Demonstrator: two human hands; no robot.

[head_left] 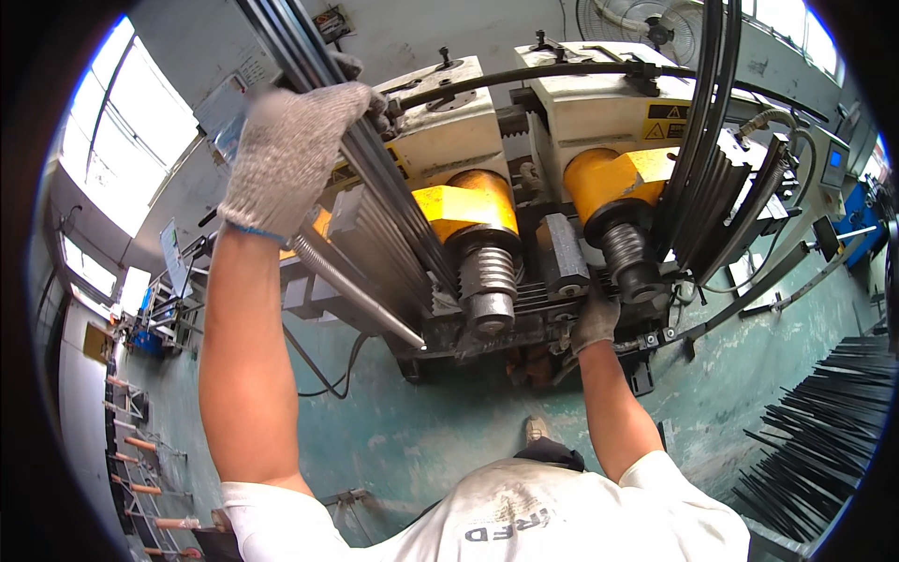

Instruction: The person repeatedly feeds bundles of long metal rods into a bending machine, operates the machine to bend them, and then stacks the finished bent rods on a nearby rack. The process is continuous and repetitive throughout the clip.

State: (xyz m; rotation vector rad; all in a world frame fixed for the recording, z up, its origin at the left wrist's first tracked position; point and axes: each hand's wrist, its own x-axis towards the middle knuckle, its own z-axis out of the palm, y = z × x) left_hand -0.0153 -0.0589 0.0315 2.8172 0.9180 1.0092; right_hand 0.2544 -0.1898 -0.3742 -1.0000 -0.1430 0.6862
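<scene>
My left hand (290, 155), in a grey knit glove, is raised at the upper left with its fingers wrapped round long metal bars (389, 183). The bars slant down toward the machine bed. My right hand (596, 320), also gloved, is low at the machine's front edge, just below a grey metal block (560, 253). Its fingers are mostly hidden in shadow, so their grip does not show. Either side of the block are a left ribbed steel spindle (487, 281) and a right ribbed spindle (626, 255), under a yellow left housing (473, 204) and right housing (609, 183).
More dark upright bars (698, 159) stand at the machine's right side. A black hose (543, 71) crosses its top. Many thin dark rods (824, 431) lie at the lower right. A fan (655, 28) is at the back; a rack with rollers (145, 487) stands lower left.
</scene>
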